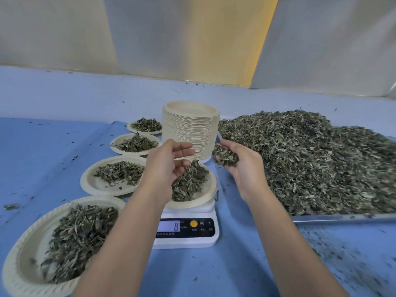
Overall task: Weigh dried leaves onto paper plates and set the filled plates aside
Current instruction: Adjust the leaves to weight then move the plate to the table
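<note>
— Where's the plate [206, 195]?
— On the scale [186, 241], leaves [188, 182] on it; display reads 8.
— And the hands?
— Left grip [167, 166] just above it, loose and wide, holding nothing. Right grip [242, 168], at two o'clock, cups a handful [226, 157]. Filled plates [99, 185] run from eight to eleven; heap [310, 157] at three.

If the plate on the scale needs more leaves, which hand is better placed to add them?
Right. The right hand cups a handful of dried green leaves beside the round beige paper plate on the white digital scale; the left hand hovers over that plate, open and apparently empty.
</note>
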Available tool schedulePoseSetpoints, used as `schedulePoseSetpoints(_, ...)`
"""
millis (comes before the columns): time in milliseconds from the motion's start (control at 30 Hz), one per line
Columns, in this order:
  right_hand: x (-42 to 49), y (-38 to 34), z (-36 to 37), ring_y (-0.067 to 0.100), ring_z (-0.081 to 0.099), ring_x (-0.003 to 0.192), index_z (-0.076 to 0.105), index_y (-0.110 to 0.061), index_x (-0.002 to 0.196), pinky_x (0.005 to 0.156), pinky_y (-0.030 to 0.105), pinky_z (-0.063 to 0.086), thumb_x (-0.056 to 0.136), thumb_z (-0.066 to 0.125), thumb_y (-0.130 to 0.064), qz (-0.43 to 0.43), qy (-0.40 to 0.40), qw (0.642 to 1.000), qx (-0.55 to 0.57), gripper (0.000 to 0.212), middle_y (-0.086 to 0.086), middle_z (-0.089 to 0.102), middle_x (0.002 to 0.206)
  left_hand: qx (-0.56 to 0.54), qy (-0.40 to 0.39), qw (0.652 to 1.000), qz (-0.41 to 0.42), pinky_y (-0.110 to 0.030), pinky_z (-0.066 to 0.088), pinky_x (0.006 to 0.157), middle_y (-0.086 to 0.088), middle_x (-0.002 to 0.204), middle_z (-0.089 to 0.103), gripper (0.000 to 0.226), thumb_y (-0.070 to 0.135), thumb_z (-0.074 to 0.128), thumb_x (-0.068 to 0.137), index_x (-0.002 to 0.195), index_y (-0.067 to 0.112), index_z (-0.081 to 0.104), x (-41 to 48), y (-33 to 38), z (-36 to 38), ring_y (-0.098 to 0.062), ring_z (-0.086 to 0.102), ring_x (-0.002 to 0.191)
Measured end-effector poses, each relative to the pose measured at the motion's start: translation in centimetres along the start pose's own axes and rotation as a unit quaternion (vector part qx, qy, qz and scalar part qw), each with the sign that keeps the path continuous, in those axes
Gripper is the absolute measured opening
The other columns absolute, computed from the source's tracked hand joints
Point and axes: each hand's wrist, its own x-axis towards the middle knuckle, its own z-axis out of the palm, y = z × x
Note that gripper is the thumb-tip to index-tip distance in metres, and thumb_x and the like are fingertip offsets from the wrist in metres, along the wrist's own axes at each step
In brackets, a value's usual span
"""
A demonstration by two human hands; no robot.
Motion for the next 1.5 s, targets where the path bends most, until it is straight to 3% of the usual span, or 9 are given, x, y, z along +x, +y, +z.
schedulePoseSetpoints(233,-0.1,-0.7,0.0,0.021,0.065,0.102,0.075,-0.019,0.087,0.089,0.04,0.054,0.094,0.049,-0.009,-0.004,0.001,1.0,0.006,0.029,-0.002,0.074,0.097,-0.001,0.006,1.0,0.002,-0.015,0.038,0.044,0.004,0.064,0.069,0.028,0.015,0.041,0.093,0.086,0.009,0.067,0.1,-0.6,-0.1,-0.004,0.049,0.042)
schedulePoseSetpoints(367,-0.2,-1.0,-2.4,0.008,0.055,0.069,0.071,-0.017,0.108,0.067,0.026,0.042,0.095,0.042,-0.013,-0.114,0.12,0.953,-0.254,0.032,-0.001,0.07,0.095,0.006,0.0,1.0,0.002,-0.016,0.038,0.046,0.004,0.064,0.069,0.027,0.015,0.042,0.092,0.084,0.011,0.068,-0.1,-0.8,0.2,-0.004,0.05,0.043)
schedulePoseSetpoints(467,0.3,-0.7,-4.4,0.021,0.057,0.082,0.06,-0.011,0.128,0.075,0.028,0.043,0.096,0.039,-0.013,-0.096,0.112,0.897,-0.416,0.038,0.01,0.066,0.112,0.007,-0.003,1.0,0.002,-0.015,0.039,0.045,0.004,0.064,0.069,0.027,0.015,0.042,0.092,0.083,0.011,0.068,-0.1,-0.9,0.4,-0.005,0.05,0.044)
schedulePoseSetpoints(567,0.6,-0.3,-5.6,0.021,0.05,0.078,0.054,-0.016,0.135,0.072,0.026,0.04,0.095,0.037,-0.011,0.0,0.049,0.874,-0.483,0.043,0.015,0.064,0.118,0.008,-0.001,1.0,0.0,-0.014,0.039,0.043,0.004,0.064,0.069,0.026,0.015,0.043,0.091,0.083,0.01,0.068,-0.1,-1.0,0.5,-0.005,0.049,0.043)
schedulePoseSetpoints(700,0.7,-0.2,-6.1,0.018,0.048,0.051,0.062,-0.019,0.125,0.046,0.024,0.038,0.088,0.038,0.004,-0.041,0.092,0.853,-0.512,0.05,0.016,0.069,0.098,0.008,0.0,1.0,-0.001,-0.014,0.038,0.043,0.003,0.064,0.069,0.026,0.015,0.044,0.091,0.082,0.01,0.068,-0.1,-1.0,0.6,-0.005,0.049,0.043)
schedulePoseSetpoints(1100,0.0,-0.3,-4.0,0.028,0.063,0.097,0.064,-0.024,0.121,0.077,0.034,0.051,0.094,0.05,-0.013,-0.105,0.125,0.801,-0.575,0.033,0.006,0.07,0.108,0.026,0.01,1.0,0.013,-0.017,0.036,0.047,0.004,0.063,0.069,0.026,0.014,0.043,0.092,0.083,0.01,0.067,-0.4,-0.6,0.5,-0.005,0.049,0.042)
schedulePoseSetpoints(1233,-1.0,-0.6,-0.9,0.017,0.055,0.116,0.059,-0.02,0.128,0.097,0.034,0.045,0.089,0.046,0.002,-0.17,-0.025,0.855,-0.488,0.046,0.0,0.061,0.128,0.135,0.037,0.987,0.078,-0.015,0.036,0.043,0.006,0.06,0.068,0.026,0.013,0.044,0.092,0.081,0.012,0.067,-0.2,-0.5,-0.3,-0.005,0.051,0.041)
schedulePoseSetpoints(1333,-2.1,-0.1,1.6,0.006,0.044,0.124,0.055,-0.023,0.133,0.1,0.01,0.028,0.095,0.054,-0.02,-0.203,-0.138,0.862,-0.443,0.038,-0.006,0.052,0.138,0.151,0.067,0.981,0.105,-0.019,0.038,0.049,0.008,0.063,0.069,0.027,0.015,0.043,0.092,0.081,0.015,0.067,0.2,0.1,-1.7,-0.004,0.053,0.045)
schedulePoseSetpoints(1500,-1.9,1.9,3.0,0.017,0.015,0.145,0.04,-0.038,0.142,0.116,0.035,0.015,0.097,0.046,-0.046,-0.145,-0.24,0.821,-0.497,0.047,0.001,0.021,0.158,0.126,0.088,0.984,0.092,-0.022,0.037,0.052,0.004,0.068,0.07,0.027,0.015,0.044,0.089,0.083,0.013,0.069,1.0,0.9,-3.9,-0.004,0.054,0.048)
